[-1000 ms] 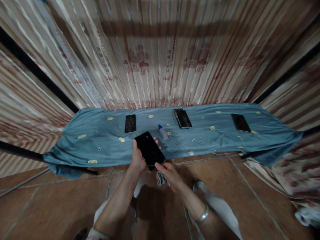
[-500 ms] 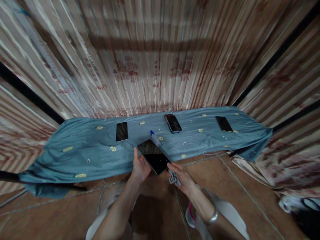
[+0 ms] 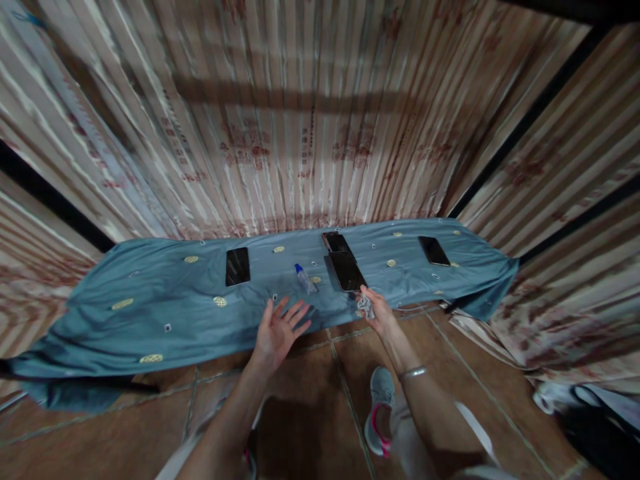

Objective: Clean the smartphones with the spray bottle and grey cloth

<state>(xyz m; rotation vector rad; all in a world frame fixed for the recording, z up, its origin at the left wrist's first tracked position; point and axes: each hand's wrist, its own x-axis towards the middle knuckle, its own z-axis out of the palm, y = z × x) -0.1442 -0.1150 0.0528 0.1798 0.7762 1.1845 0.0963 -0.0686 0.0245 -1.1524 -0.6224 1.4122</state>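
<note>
My right hand (image 3: 377, 310) grips a dark-screened phone (image 3: 347, 270) by its near corner, with a crumpled grey cloth (image 3: 366, 307) also in the fingers. This phone is tilted and partly overlaps another phone (image 3: 335, 241) behind it; whether the two touch, I cannot tell. Palm up and fingers spread, my left hand (image 3: 280, 330) is empty in front of the blue cloth cover (image 3: 190, 303). Beyond its fingertips lies a small clear bottle with a blue cap (image 3: 306, 278). One more phone (image 3: 237, 267) lies to the left.
A further phone (image 3: 434, 251) lies toward the right end of the covered surface. Behind hangs a striped curtain (image 3: 280, 133), with dark poles (image 3: 525, 127) at the sides. Tiled floor (image 3: 310, 400) and a shoe (image 3: 381, 407) show below. A dark bag-like item (image 3: 595, 427) sits at lower right.
My left hand has let go of the phone and opened. My right hand has carried the phone forward and right, over to the phone at the middle back.
</note>
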